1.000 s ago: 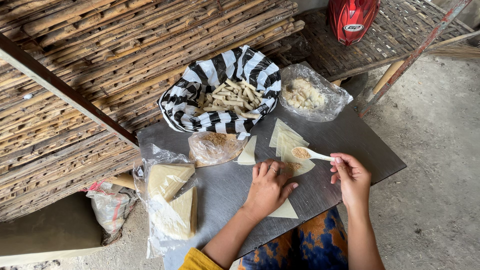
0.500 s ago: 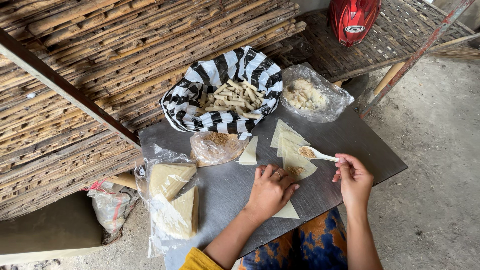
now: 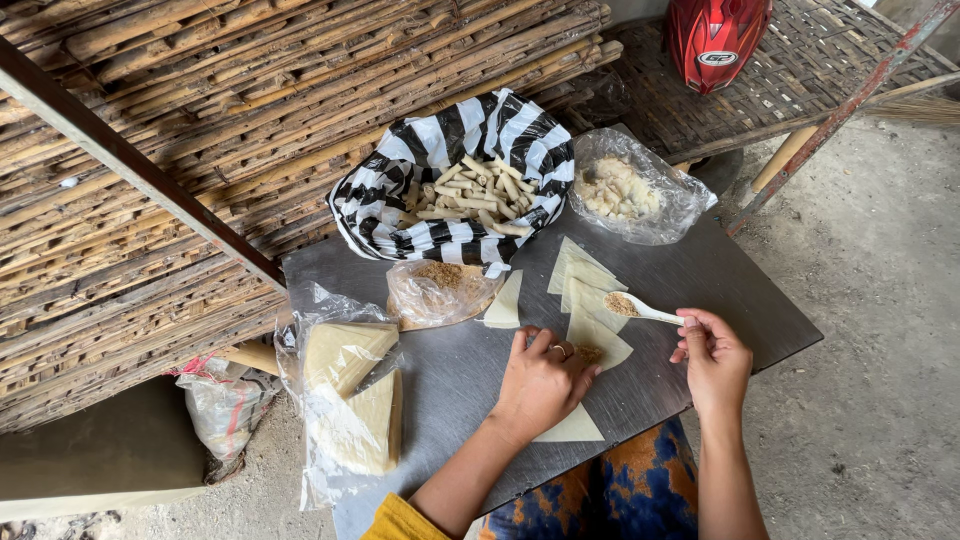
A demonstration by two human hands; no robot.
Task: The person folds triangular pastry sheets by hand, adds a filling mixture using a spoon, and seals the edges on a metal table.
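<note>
While pinning pale triangular pastry wrapper (image 3: 590,345) flat, lower centre: left hand (image 3: 540,385) pressed open-palmed; right hand (image 3: 712,355) pinching white spoon (image 3: 640,308), brown filling level.

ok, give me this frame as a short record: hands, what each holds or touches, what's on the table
left hand: palm down on a triangular wrapper sheet, a ring on one finger
right hand: holds a white spoon with brown filling over the wrapper sheets
surface: grey metal table
striped bag: black and white, open, holds pale rolled sticks
clear bag, far right: pale lumpy food
clear bag, centre: brown crumbly filling
clear bag, left: stacked triangular wrappers
behind: red helmet on a woven bamboo platform
</note>
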